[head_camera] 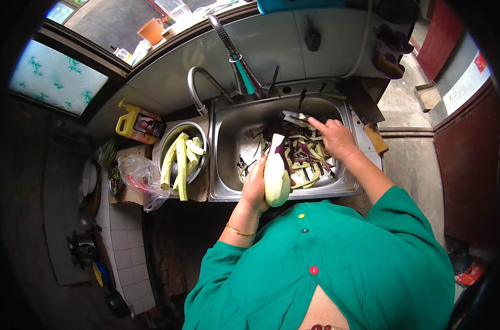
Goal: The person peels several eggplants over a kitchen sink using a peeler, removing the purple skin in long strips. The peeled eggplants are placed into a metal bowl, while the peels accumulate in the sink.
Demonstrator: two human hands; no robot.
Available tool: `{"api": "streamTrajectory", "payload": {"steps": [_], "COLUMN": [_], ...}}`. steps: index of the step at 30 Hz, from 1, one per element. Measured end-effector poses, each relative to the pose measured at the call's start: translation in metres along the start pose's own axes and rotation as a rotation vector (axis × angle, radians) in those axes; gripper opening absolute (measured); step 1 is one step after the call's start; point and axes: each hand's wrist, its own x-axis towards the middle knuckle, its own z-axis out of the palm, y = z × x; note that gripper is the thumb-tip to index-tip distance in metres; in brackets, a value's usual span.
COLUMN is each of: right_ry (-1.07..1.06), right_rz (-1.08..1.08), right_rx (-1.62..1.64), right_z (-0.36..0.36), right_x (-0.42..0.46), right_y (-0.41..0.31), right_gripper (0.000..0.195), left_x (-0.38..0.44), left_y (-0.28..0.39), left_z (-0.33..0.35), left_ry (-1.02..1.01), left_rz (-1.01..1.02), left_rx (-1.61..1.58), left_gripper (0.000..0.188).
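Observation:
My left hand (255, 187) grips a largely peeled eggplant (277, 177) at the sink's front edge, with dark purple skin still on its right side and near its narrow end. Further back, my right hand (336, 138) is closed around a peeler (296, 117), held over the basin apart from the eggplant. Purple and pale green peelings (305, 159) lie in the stainless steel sink (229, 136). To the left, a metal bowl (164, 144) holds several long peeled pieces, some sticking over its rim.
Behind the basin stand a faucet (245, 76) and a curved spout (194, 88). A cleaver (363, 103) with a wooden handle lies right of the sink. Left of the bowl are a yellow jug (128, 123), a clear plastic bag (144, 177) and a small dish (114, 179).

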Motion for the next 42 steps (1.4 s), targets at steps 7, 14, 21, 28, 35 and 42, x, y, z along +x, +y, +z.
{"api": "streamTrajectory", "payload": {"steps": [7,14,21,28,35,42], "right_ry": [-0.016,0.085,-0.065,0.008,0.029,-0.055], "right_rz": [-0.249,-0.322,0.071,-0.410,-0.165,0.065], "right_rx": [0.637,0.193,0.386,0.430,-0.023,0.469], "right_z": [-0.036,-0.029,-0.023,-0.056,0.004,-0.038], "right_x": [-0.020,-0.006,-0.004,-0.026,-0.001,-0.012], "right_y": [-0.066,-0.055,-0.022,-0.090,-0.006,-0.043], "right_gripper": [0.056,0.065,0.046,0.064,0.061,0.053], "left_x": [0.016,0.006,0.006,0.019,0.005,0.011], "left_y": [-0.008,-0.002,0.007,-0.004,0.008,0.009], "left_z": [-0.022,-0.013,-0.013,-0.027,-0.003,-0.018], "left_ry": [0.142,0.028,-0.022,-0.038,-0.246,-0.085], "left_rz": [0.071,0.026,-0.001,-0.068,-0.130,-0.042], "left_rx": [0.025,0.145,-0.165,-0.359,-0.361,-0.340], "left_gripper": [0.046,0.048,0.057,0.056,0.054,0.060]}}
